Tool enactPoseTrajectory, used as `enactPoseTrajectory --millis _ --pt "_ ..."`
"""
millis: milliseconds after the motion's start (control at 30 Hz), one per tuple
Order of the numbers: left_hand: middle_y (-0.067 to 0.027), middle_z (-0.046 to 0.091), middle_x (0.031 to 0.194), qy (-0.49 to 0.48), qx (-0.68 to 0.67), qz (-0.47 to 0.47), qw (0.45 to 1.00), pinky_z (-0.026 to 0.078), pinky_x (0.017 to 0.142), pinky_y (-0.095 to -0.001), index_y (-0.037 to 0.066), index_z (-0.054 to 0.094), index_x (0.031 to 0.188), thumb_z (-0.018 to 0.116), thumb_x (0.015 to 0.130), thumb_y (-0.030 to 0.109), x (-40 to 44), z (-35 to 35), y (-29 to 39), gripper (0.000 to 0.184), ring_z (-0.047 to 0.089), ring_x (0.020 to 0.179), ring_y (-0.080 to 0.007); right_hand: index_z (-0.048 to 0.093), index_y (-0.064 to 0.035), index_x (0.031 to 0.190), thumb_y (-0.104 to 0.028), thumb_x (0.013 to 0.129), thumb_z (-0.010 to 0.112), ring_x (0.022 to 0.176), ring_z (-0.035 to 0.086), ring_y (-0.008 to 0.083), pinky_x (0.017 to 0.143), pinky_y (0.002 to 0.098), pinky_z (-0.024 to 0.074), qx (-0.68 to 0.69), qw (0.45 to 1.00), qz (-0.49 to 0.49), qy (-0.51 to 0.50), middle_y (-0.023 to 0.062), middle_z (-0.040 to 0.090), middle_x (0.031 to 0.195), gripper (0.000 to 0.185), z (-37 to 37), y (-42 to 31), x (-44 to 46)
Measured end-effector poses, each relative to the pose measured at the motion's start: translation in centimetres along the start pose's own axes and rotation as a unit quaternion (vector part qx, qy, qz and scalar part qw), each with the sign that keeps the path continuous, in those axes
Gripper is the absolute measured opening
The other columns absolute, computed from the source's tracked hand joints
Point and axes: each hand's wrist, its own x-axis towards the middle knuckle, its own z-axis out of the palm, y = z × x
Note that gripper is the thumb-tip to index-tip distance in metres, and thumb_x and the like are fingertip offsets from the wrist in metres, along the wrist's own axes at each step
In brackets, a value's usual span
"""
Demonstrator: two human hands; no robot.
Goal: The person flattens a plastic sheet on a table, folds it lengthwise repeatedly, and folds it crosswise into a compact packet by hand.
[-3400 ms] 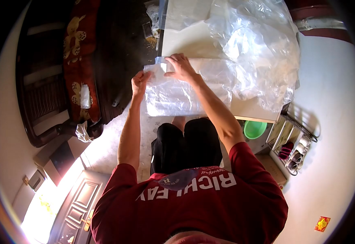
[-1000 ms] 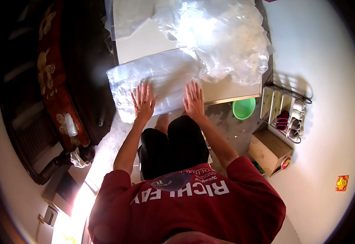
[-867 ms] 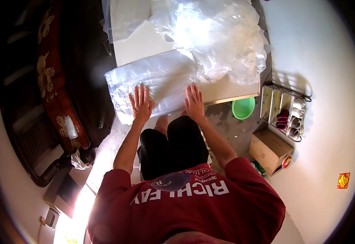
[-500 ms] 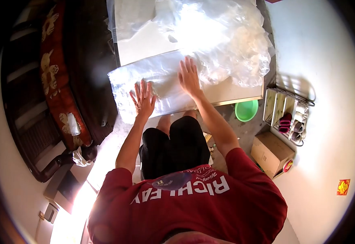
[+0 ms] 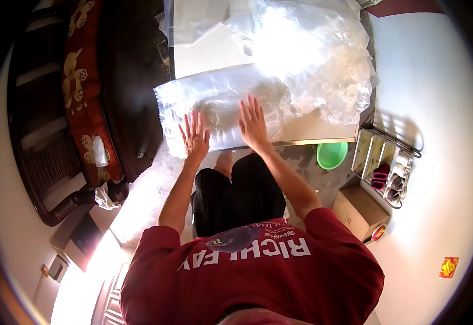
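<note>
A clear plastic sheet (image 5: pixel 223 97) lies flat along the near side of the pale desk (image 5: pixel 320 128), its left end reaching past the desk's left edge. The left hand (image 5: pixel 195 140) lies palm down over its near part, fingers spread wide, and the right hand (image 5: pixel 253 125) lies to the right and slightly farther in, its fingers less widely parted. Neither grip is closed around anything. A large crumpled heap of clear plastic (image 5: pixel 331 70) fills much of the desk's far right and crowds up to the sheet's right end; bright glare hides part of it. More thin plastic (image 5: pixel 195 24) lies at the far left. A green basin (image 5: pixel 332 155) sits below the desk's near right edge. Farther right stands a rack (image 5: pixel 371 154) with dark red footwear (image 5: pixel 380 176) and other shoes, with a cardboard box (image 5: pixel 357 211) nearer the person. At left, a dark wooden seat (image 5: pixel 48 149) carries a red patterned cloth (image 5: pixel 76 116) with a white packet (image 5: pixel 100 150) on it.
</note>
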Motion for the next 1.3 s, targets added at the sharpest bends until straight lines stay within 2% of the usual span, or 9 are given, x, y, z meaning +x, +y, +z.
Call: enactPoseTrajectory --millis 300,367,500,533,667,800,933,1133,1300 --pt "-0.0149 0.019 0.144 0.097 0.022 -0.179 0.979 0.008 0.102 -0.0606 0.013 0.021 0.14 0.035 0.092 0.029 -2.6 2.3 -3.5 0.053 0.013 0.134 -0.0334 0.015 -0.0185 0.141 -0.032 0.088 0.046 0.134 0.003 0.0385 0.104 0.0582 0.0064 -0.103 0.993 0.018 -0.055 0.01 0.002 0.148 0.063 3.3 1.8 -3.4" --pt "-0.0173 0.022 0.142 0.11 0.028 -0.209 0.971 0.015 0.104 -0.0538 0.011 0.019 0.14 0.036 0.092 0.03 -3.1 3.7 -5.4 0.054 0.019 0.131 -0.037 0.022 -0.0173 0.14 -0.035 0.086 0.049 0.133 0.015 0.0369 0.101 0.0565 0.0189 -0.164 0.986 0.009 -0.038 0.0123 0.012 0.147 0.063 2.8 1.6 -3.2" --pt "-0.0232 0.033 0.134 0.046 -0.383 -0.442 0.81 0.029 0.101 -0.0367 0.005 0.028 0.135 0.037 0.092 0.038 -3.2 4.9 -9.6 0.055 0.033 0.124 -0.0369 0.017 -0.0192 0.141 -0.028 0.087 0.049 0.134 0.004 0.0382 0.104 0.0573 0.0065 -0.104 0.993 0.009 -0.052 0.0112 0.003 0.147 0.063 2.4 1.2 -3.0" --pt "-0.0183 0.056 0.105 0.066 -0.428 -0.515 0.74 0.041 0.083 -0.0351 0.001 0.049 0.118 0.043 0.089 0.046 -3.1 5.9 -10.9 0.053 0.054 0.098 -0.028 0.019 -0.0184 0.14 -0.025 0.086 0.05 0.134 0.004 0.0381 0.105 0.0567 0.0073 -0.091 0.995 0.014 -0.041 0.0117 0.004 0.147 0.063 2.3 1.1 -2.9" --pt "0.0039 0.043 0.059 0.075 -0.496 -0.493 0.711 0.03 0.048 -0.026 0.006 0.06 0.078 0.056 0.082 0.051 -3.5 2.7 -11.2 0.046 0.037 0.051 -0.0075 0.027 -0.0164 0.137 -0.023 0.081 0.056 0.132 0.017 0.0372 0.103 0.0552 0.0182 -0.117 0.993 0.012 -0.006 0.0138 0.015 0.145 0.063 2.3 0.6 -2.9" --pt "0.005 0.044 0.059 0.111 -0.627 -0.466 0.614 0.03 0.044 -0.0228 0.011 0.06 0.075 0.066 0.078 0.043 -2.6 -0.4 -9.2 0.032 0.036 0.049 -0.0044 0.024 -0.0167 0.139 -0.014 0.083 0.053 0.134 0.01 0.0372 0.105 0.0558 0.0122 -0.071 0.997 0.0 -0.031 0.0131 0.012 0.146 0.063 1.7 0.8 -3.0" --pt "0.0068 0.051 0.068 -0.002 -0.654 -0.402 0.64 0.032 0.046 -0.0216 0.01 0.063 0.08 0.068 0.078 0.034 -4.3 1.9 -13.3 0.024 0.041 0.055 -0.0037 0.024 -0.0165 0.139 -0.013 0.082 0.054 0.134 0.011 0.0365 0.104 0.056 0.014 -0.092 0.995 -0.011 -0.041 0.0126 0.013 0.146 0.064 1.6 1.2 -3.0" --pt "0.0068 0.05 0.061 0.026 -0.598 -0.304 0.742 0.032 0.046 -0.0216 0.012 0.058 0.069 0.067 0.08 0.026 -3.7 0.3 -11.7 0.02 0.039 0.05 -0.0023 0.026 -0.0137 0.137 -0.018 0.081 0.054 0.131 0.019 0.0374 0.102 0.0554 0.021 -0.127 0.991 -0.022 -0.037 0.0141 0.016 0.145 0.063 1.0 0.7 -3.1" --pt "0.0014 0.051 0.062 0.054 -0.481 -0.305 0.82 0.037 0.054 -0.0255 0.002 0.056 0.074 0.064 0.08 0.02 -3.5 1.4 -12.0 0.021 0.045 0.058 -0.0069 0.024 -0.0105 0.138 -0.024 0.08 0.057 0.128 0.02 0.0444 0.098 0.059 0.0239 -0.186 0.976 0.113 -0.017 0.0201 0.014 0.144 0.067 1.2 -1.2 -5.4"
